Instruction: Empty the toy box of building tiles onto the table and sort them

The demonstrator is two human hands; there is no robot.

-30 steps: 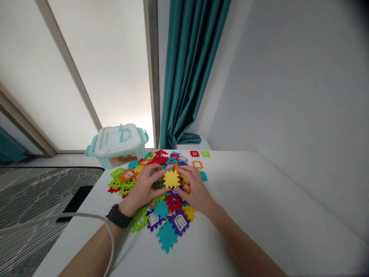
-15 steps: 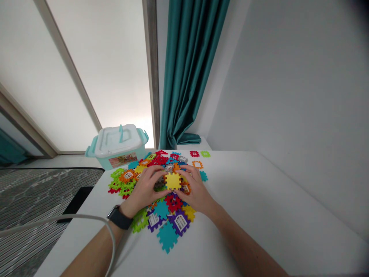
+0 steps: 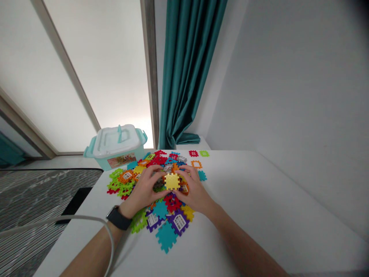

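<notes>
Between my two hands is a square yellow interlocking building tile (image 3: 172, 181) with notched edges, raised over a pile of similar pieces. My left hand (image 3: 146, 187), a dark watch (image 3: 118, 217) on its wrist, grips the tile's left side with thumb and fingers. On the opposite side, the fingers and thumb of my right hand (image 3: 193, 187) close on the tile's right edge. Just below lie a red tile (image 3: 172, 202), a purple window tile (image 3: 178, 222) and a large turquoise tile (image 3: 166, 236). My hands hide the middle of the pile.
A lidded plastic box (image 3: 118, 146) stands at the back left of the white table (image 3: 245, 200). A red tile (image 3: 193, 153), a green tile (image 3: 204, 153) and an orange frame (image 3: 196, 164) lie behind my right hand. A pale cable (image 3: 72, 217) loops across my left forearm.
The yellow tile stays between both hands, but its visible face has gone from smooth to a ribbed, lighter look. My hands have hardly moved; the whole view has shifted slightly.
</notes>
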